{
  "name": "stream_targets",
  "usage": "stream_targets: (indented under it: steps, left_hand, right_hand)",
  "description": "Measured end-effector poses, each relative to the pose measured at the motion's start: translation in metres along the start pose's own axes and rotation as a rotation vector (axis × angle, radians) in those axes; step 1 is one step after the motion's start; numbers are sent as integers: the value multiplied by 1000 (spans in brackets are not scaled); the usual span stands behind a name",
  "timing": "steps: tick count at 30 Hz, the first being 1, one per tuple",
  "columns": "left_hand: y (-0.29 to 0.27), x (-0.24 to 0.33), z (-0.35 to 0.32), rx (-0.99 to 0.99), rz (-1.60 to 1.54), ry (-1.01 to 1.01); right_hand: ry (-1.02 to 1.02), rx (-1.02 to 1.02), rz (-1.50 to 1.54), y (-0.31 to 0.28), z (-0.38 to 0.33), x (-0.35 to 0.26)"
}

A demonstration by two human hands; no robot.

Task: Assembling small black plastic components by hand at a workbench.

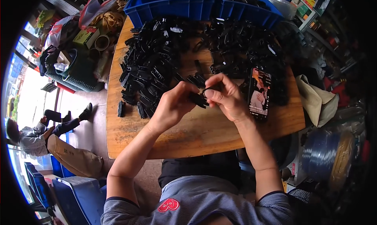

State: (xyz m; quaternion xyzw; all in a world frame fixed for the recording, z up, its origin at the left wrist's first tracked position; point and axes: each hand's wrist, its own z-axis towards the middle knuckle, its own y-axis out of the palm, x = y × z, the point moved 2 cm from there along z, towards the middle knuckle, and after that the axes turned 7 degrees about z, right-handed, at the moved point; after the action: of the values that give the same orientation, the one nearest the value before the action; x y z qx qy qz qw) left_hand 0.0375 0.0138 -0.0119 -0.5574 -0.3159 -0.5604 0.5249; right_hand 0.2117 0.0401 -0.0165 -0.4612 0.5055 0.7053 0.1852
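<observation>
Head view here: both bare hands come together above a wooden table point(204, 136), busy with one small black part point(199, 100). The left hand point(169, 107) has it pinched between thumb and fingers, and the right hand point(229, 99) has thumb and index pressed together on the end nearest it. Might be a thin curved bit at those right fingertips, but it's black on black, so don't quote me. The part sits between the two hands, with a big heap of black pieces point(151, 64) to the left and a second heap point(249, 44) to the right. Lit phone point(259, 93) just beside the right hand, two blue bins point(171, 11) at the far edge.
</observation>
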Motion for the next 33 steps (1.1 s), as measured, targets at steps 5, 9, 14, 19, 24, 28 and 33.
stream_targets:
  steps: [5,9,14,19,24,28,33]
  left_hand:
    - [-12,2,2,-241,-378,-208]
    - [-2,4,0,-195,-350,-100]
    - [-3,4,-1,-243,42,-194]
    - [-2,3,-1,-77,190,94]
    - [-5,8,2,-33,286,188]
    - [-8,7,2,-28,277,195]
    - [-9,9,0,-16,308,218]
  right_hand:
    - [-39,-20,-98,-5,1,1]
    - [-68,44,-8,-3,0,-4]
    - [-63,17,-34,4,-4,0]
    - [22,41,-83,7,-3,4]
    - [157,45,60,4,-3,5]
    - [170,62,131,2,-2,8]
    - [204,33,48,2,-3,8]
